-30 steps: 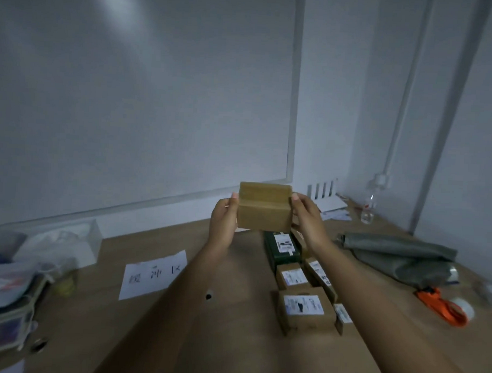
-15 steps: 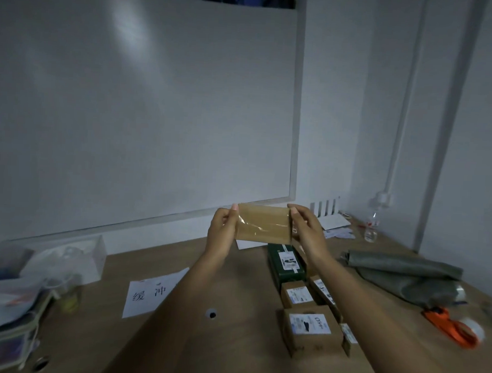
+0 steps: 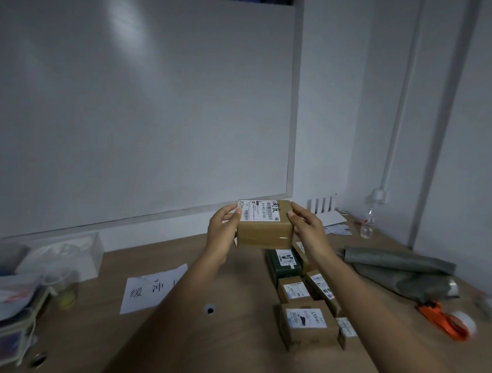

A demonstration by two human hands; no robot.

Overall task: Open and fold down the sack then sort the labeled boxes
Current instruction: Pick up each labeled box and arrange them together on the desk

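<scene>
I hold a taped brown cardboard box point(image 3: 265, 235) in the air above the wooden table point(image 3: 232, 349), its white shipping label turned up. My left hand point(image 3: 221, 233) grips its left end and my right hand point(image 3: 305, 228) its right end. Below it a row of labeled boxes lies on the table: a dark green box point(image 3: 283, 262), a small brown box point(image 3: 294, 290), a larger brown box point(image 3: 308, 324) and others partly hidden by my right arm. The grey-green sack point(image 3: 399, 270) lies folded flat at the right.
A white paper sign point(image 3: 147, 292) with handwritten characters lies left of centre. Bags and a clear container point(image 3: 64, 256) crowd the left edge. An orange tape dispenser point(image 3: 444, 322) sits at the right, a small bottle point(image 3: 367, 225) in the far corner. The wall is close behind.
I have turned the box over in both hands, so its white label now faces up where plain taped cardboard showed before. My view has tilted slightly upward.
</scene>
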